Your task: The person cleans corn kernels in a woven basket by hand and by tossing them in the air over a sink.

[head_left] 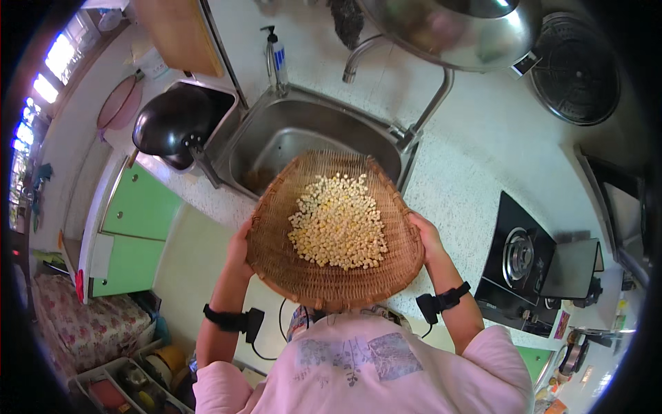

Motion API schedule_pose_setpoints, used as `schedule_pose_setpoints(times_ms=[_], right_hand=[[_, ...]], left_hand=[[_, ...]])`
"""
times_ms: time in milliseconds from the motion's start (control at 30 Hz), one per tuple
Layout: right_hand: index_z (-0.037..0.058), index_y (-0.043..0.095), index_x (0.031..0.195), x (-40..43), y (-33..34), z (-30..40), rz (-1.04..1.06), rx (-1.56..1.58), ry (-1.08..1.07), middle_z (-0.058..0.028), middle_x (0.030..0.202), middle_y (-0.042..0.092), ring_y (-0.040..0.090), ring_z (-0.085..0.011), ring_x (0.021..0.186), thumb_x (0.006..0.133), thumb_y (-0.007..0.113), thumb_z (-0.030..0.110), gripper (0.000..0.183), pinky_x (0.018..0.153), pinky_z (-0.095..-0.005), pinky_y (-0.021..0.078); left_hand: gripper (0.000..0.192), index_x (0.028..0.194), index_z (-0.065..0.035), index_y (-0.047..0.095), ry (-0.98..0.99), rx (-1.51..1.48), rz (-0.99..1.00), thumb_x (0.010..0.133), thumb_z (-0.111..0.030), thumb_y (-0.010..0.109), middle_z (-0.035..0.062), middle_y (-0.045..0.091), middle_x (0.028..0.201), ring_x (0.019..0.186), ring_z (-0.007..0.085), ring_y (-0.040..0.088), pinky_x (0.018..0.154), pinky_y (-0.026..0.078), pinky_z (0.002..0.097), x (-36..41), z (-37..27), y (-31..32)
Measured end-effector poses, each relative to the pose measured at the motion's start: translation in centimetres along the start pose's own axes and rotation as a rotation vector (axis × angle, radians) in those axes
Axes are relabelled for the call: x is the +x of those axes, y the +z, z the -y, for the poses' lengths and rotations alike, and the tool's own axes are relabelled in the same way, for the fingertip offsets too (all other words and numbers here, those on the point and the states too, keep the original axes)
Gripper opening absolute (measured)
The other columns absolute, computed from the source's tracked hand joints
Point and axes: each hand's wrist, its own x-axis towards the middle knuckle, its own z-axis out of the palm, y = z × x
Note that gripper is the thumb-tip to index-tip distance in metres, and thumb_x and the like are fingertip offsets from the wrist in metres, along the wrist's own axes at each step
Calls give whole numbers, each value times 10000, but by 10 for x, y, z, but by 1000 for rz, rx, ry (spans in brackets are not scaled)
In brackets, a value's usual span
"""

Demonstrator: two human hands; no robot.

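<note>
A woven bamboo winnowing basket is held level in front of my body, its narrower far end over the near rim of the sink. Pale yellow beans or kernels lie in a loose heap at its middle. My left hand grips the basket's left rim, fingers partly hidden beneath it. On the opposite side my right hand clasps the right rim, and its fingers too are mostly covered by the weave.
Beyond the basket is a stainless steel sink with a curved faucet. A black wok rests over a second basin at left. A soap pump bottle stands behind. At right is a gas stove; green cabinets stand left.
</note>
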Motion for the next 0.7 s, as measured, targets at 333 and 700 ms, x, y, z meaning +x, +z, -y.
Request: schedule_pose_setpoints(times_ms=[333,700], right_hand=[[-27,446,1401,11,31,57,125,-26,-321,-129,1351,551,570,-230,1184,975,524,160,472,986,-353,474],[-42,466,1373,23,-19,2,-22,13,38,-138,1295,587,612,-222,1111,974,506,147,443,941,-355,505]], left_hand=[[516,1417,-45,442,345,-160,358,989,-333,456,97,516,1406,1280,249,497,1084,386,413,31,-10,4],[468,1347,-35,503,-18,-62,95,1014,-341,384,134,594,1304,1147,269,600,985,483,421,54,23,-11]])
